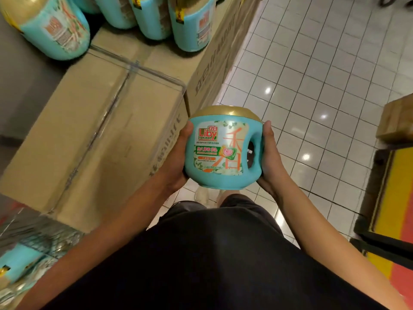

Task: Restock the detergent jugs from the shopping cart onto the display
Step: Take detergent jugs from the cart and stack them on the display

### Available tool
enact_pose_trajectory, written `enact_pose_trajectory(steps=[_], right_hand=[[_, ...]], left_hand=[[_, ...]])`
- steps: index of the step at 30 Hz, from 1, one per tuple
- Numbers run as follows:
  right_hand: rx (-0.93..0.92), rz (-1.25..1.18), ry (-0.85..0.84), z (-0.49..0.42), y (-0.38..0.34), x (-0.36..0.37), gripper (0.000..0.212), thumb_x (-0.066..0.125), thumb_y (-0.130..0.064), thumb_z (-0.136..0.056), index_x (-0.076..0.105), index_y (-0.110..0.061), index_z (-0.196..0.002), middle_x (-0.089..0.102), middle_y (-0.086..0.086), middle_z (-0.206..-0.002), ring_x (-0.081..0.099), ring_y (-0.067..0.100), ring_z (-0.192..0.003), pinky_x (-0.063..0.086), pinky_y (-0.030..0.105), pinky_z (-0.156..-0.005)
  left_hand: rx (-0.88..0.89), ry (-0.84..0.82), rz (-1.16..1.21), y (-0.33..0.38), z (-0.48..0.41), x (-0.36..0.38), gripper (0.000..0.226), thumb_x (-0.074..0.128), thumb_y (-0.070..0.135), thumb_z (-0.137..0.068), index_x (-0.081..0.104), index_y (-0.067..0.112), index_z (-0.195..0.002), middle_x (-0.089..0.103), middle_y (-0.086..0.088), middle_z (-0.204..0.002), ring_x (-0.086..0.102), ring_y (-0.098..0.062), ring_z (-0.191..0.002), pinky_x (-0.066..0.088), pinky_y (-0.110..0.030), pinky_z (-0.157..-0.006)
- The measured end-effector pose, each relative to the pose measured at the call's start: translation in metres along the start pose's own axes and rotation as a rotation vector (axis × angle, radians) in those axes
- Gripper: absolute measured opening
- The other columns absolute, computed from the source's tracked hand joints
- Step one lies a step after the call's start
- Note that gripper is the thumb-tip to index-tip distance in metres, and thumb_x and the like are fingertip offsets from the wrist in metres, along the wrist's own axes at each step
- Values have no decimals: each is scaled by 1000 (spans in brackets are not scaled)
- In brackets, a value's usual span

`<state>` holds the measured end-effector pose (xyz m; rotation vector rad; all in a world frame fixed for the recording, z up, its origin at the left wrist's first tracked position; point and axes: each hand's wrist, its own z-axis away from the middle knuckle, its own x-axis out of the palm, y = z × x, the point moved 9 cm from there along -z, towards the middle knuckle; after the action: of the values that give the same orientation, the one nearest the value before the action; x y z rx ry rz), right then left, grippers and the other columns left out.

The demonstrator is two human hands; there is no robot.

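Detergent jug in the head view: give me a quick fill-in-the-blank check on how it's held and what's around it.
The left hand and right hand hold the detergent jug, its handle by the ____ one.
Its cap is ____ in colour.
The stocked jugs stand on ____ boxes.
The floor is laid with white ____.
Missing words: right; gold; cardboard; tiles.

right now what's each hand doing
left hand: holding the jug on its label side
right hand: holding the same jug on its handle side
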<state>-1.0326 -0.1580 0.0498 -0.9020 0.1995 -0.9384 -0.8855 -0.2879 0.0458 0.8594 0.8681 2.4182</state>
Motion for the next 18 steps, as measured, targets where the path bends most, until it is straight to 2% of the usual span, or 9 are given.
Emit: enact_pose_trajectory(steps=[2,5,7,10,12,14,18], right_hand=[[6,11,-17,-23,-16,2,78,30,-71,-104,57,-11,-147,72,11,-122,68,38,-123,59,53,-100],[29,43,-59,-59,-39,7,78,32,-70,-104,60,-8,-143,68,22,-126,64,44,-126,46,66,-112],[57,65,-97,-82,-58,14,82,36,-73,-100,61,-8,-142,64,28,-136,60,48,-131,42,71,-113],[103,124,-165,-114,-86,31,86,40,-75,-94,60,-7,-142,62,31,-136,60,49,-130,42,72,-111],[108,211,-244,-133,-104,46,79,35,-71,-101,62,-6,-139,61,31,-136,62,48,-128,45,69,-111],[127,300,-328,-151,-116,59,71,31,-68,-105,68,-12,-129,70,22,-126,69,38,-117,54,59,-106],[164,496,-493,-173,-124,97,74,28,-69,-105,70,-14,-130,78,8,-120,76,26,-110,63,43,-93]], left_hand=[[1,0,3,12,-19,4,75,42,67,-102,56,13,-151,64,-22,-144,61,-43,-134,51,-61,-110],[20,28,41,32,-46,7,75,41,67,-102,55,13,-151,63,-23,-144,60,-44,-134,51,-61,-110],[45,72,85,45,-63,6,73,41,67,-103,57,13,-150,63,-24,-144,61,-44,-133,53,-61,-108],[66,142,161,65,-78,6,70,47,72,-99,67,20,-140,67,-20,-140,66,-40,-129,59,-54,-98],[92,180,211,77,-83,6,73,57,76,-92,70,21,-138,68,-20,-139,67,-39,-127,60,-51,-94],[143,257,276,85,-84,-1,75,61,77,-89,70,19,-137,69,-21,-137,69,-40,-124,61,-51,-92],[282,373,356,89,-76,-14,70,51,75,-97,71,20,-136,70,-20,-136,68,-38,-126,60,-48,-93]])
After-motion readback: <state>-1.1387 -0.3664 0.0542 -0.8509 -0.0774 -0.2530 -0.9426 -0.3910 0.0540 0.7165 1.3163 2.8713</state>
